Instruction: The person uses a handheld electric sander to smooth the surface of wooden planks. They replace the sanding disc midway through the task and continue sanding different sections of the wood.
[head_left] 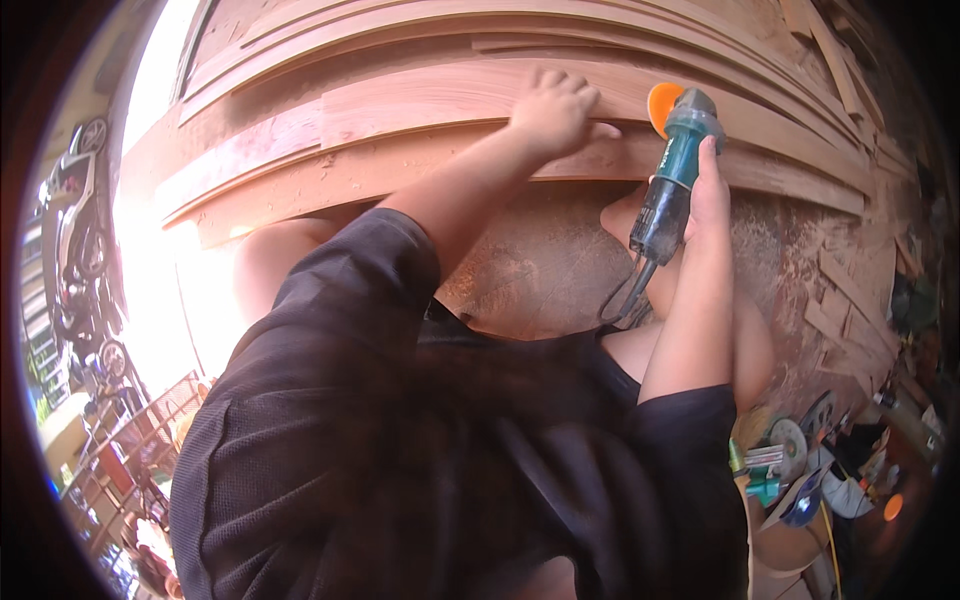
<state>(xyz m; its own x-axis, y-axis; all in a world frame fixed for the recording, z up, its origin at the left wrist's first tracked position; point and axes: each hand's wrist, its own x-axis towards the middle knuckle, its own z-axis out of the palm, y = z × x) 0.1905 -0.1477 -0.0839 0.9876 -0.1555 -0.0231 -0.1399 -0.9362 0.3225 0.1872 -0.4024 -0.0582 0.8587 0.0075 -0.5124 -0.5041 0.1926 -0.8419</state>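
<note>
My right hand (pixel 708 200) is wrapped round the green and black body of an angle grinder (pixel 678 165), held upright beside my knee. An orange disc (pixel 662 106) sits on the grinder's head, which is over the right part of a long wooden plank (pixel 430 92). From the tool's lower end a dark cord runs down past my leg. My left hand (pixel 556 112) lies on the same plank to the left of the disc, thumb out and fingers apart, holding nothing. Whether the disc is spinning cannot be told.
More long boards (pixel 400 30) lie behind the plank. Wood offcuts (pixel 850 320) are scattered on the floor at the right. Discs and tools (pixel 790 450) are piled at the lower right. A metal-mesh rack (pixel 140 430) and motorbikes (pixel 85 230) stand at the left.
</note>
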